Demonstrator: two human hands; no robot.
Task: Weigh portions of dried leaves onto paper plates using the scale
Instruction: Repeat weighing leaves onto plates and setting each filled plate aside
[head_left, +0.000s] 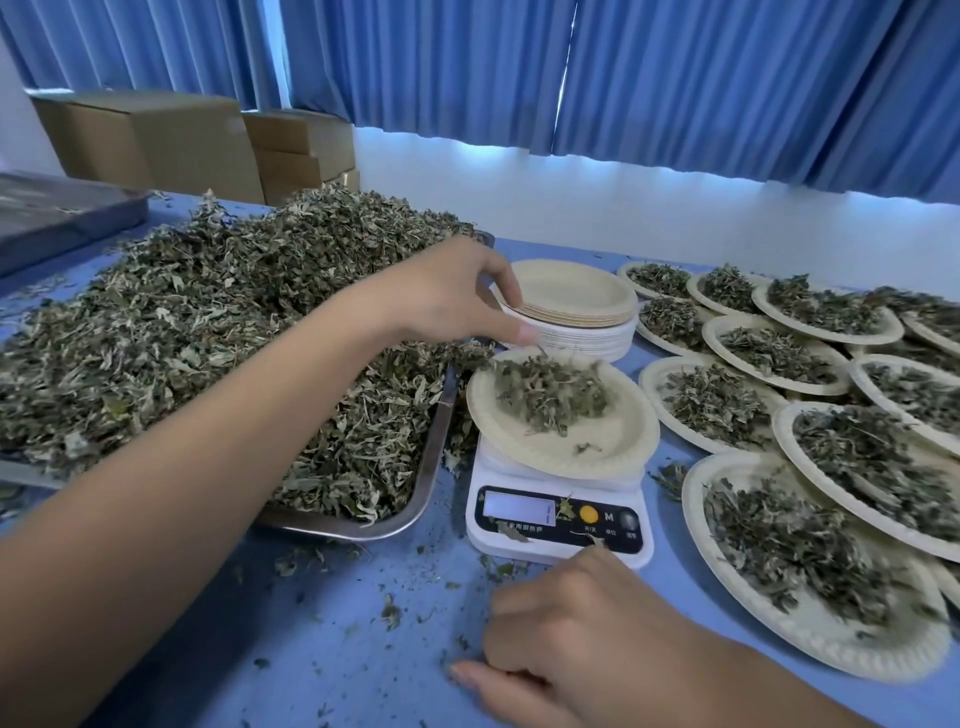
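Left grip (452, 299): arm reaches in from the left across the tray (426, 483) and hangs just above the paper plate (613, 447) on the scale (558, 525). It's released: fingers loosely curled and pointing down, thumb apart from the fingertips. The leaf portion (550, 395) directly under it is motion-blurred, sits on the far-left part of the plate and spills over that rim toward the tray.

Right grip (587, 639): knuckles up on the bench (337, 623), just in front of the scale. Thumb lies stretched out to the left and the fingers are bent under. Fingertips are hidden, so can't tell if it's grasping anything.

Scale: white, sits between the tray and the filled plates. Display (519, 506) is lit but the reading is illegible. Yellow button (588, 514) is to its right. A few leaf scraps lie on the front panel.

Dried leaves (208, 322): big heap in the steel tray on the left, piled above the rim and overflowing it.

Empty plate stack (576, 306): behind the scale, near the left grip's fingers.

Filled plates (810, 571): right of the scale, overlapping each other in rows out to the frame edge, each with a leaf pile.

Bench is blue, with leaf crumbs scattered in front of the tray and scale.

Background: cardboard boxes (156, 140) far left, blue curtains (675, 78) along the wall.
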